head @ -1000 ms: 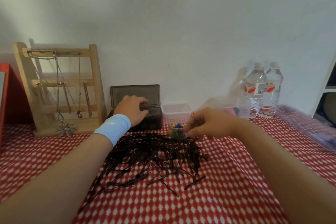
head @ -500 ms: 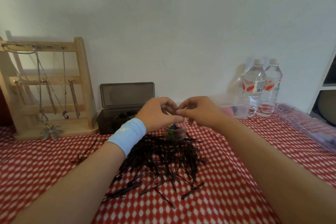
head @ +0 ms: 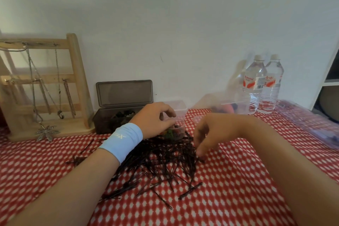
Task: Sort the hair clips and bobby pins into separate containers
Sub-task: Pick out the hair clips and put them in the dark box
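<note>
A big heap of dark bobby pins point(head: 161, 163) lies on the red checked cloth. Behind it stands a small clear cup point(head: 177, 131) with coloured hair clips inside. My left hand point(head: 154, 119), with a light blue wristband, hovers at the cup's left side. Its fingers are curled just above the rim, and whether they pinch anything is hidden. My right hand point(head: 207, 132) points its fingers down, and the tips touch the right edge of the heap. An open dark box point(head: 110, 117) with dark items stands behind my left hand.
A clear plastic tub point(head: 178, 105) sits behind the cup. A wooden jewellery stand point(head: 73, 82) with necklaces is at the left. Two water bottles point(head: 264, 86) and another clear tub holding coloured items point(head: 227, 107) are at the back right. A plastic bag point(head: 311, 121) lies far right.
My hands, joined above the cup half a second ago, have parted. The right hand dropped to the heap's right edge. The left stayed over the cup, having come from the dark box earlier.
</note>
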A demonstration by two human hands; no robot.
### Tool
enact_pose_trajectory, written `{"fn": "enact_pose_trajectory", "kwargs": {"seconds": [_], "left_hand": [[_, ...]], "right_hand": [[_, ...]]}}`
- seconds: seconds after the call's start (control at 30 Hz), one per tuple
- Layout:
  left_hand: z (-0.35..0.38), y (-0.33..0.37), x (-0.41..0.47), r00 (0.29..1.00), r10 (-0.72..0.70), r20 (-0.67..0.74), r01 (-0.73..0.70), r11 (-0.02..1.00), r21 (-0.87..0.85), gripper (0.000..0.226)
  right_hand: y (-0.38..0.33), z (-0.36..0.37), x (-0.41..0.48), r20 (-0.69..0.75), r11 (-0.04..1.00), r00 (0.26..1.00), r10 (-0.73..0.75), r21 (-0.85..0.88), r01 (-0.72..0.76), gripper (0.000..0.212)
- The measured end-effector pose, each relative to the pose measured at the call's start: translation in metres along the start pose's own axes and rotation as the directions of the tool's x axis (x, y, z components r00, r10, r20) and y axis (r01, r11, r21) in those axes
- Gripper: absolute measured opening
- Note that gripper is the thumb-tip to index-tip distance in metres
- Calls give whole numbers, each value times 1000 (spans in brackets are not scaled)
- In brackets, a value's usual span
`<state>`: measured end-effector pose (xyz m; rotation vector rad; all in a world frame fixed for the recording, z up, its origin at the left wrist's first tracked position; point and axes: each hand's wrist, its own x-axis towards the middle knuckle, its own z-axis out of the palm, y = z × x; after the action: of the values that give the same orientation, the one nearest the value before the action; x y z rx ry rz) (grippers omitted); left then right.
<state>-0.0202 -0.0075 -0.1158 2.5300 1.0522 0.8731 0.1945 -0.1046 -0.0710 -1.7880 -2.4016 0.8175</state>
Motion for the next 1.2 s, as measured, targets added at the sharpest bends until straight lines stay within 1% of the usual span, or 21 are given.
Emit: {"fn": "enact_pose_trajectory", "kwargs": {"seconds": [0.07,0.13,0.33,0.37,0.4,0.43,0.47,0.5,0.53,0.57,0.6,0.7,0.8,0.83,0.87,0.93,1.0,1.1,1.2], "left_hand": [[3,0,-1,999,37,1,-37,999,33,17],[6,-3,-3,998,57,16,-57,997,45,24],[10,-4,-14,996,-17,89,14,999,37,42],[11,-3,-14,995,-29,93,28,1000,12,44],[11,-3,-14,995,-39,94,40,999,-16,45],[11,-1,-14,995,-46,93,50,998,-34,45],[12,0,-14,995,-50,91,54,998,-41,47],[12,2,-14,994,-52,91,56,998,-43,49],[12,3,-14,994,-52,93,57,997,-44,50],[13,4,-14,994,-54,99,58,997,-43,53],[13,5,-14,993,-56,107,61,997,-42,57],[11,6,-16,989,-66,129,74,996,-55,68],[3,7,-16,990,-71,121,81,994,-74,68],[-3,7,-16,992,-72,100,81,993,-86,66],[-9,7,-17,994,-73,75,81,992,-99,63],[-22,5,-22,998,-61,24,63,994,-92,58],[-36,1,-30,998,-60,-11,60,997,-45,53],[-62,-12,-52,992,-117,-43,120,990,73,47],[-87,-32,-81,972,-214,-102,230,955,189,46]], "right_hand": [[-2,3,3,64,999,998,30,-31,-29,23],[-1,5,6,70,999,997,30,-17,-29,23],[3,0,-5,-16,989,998,-53,138,55,17],[3,1,-5,-69,984,995,-66,163,77,15],[2,2,-3,-152,975,986,-73,196,103,13],[2,5,0,-264,964,962,-69,230,133,11],[1,8,6,-391,952,919,-56,256,167,10],[1,12,12,-513,942,858,-38,267,202,9],[0,16,20,-604,936,797,-21,269,228,9],[-1,20,26,-651,934,759,-8,267,239,10],[-1,24,32,-666,938,746,-9,254,238,11],[5,31,44,-675,957,737,-17,203,208,19],[14,32,48,-731,970,682,29,184,156,21],[15,33,48,-728,979,685,26,159,131,23],[16,34,48,-709,986,705,19,130,104,25],[11,38,48,-642,997,766,-21,38,60,30],[2,42,48,-567,997,821,-70,-68,39,32],[-16,44,48,-491,991,864,-109,-116,60,33],[-34,39,50,-401,983,907,-130,-171,65,38]]}}
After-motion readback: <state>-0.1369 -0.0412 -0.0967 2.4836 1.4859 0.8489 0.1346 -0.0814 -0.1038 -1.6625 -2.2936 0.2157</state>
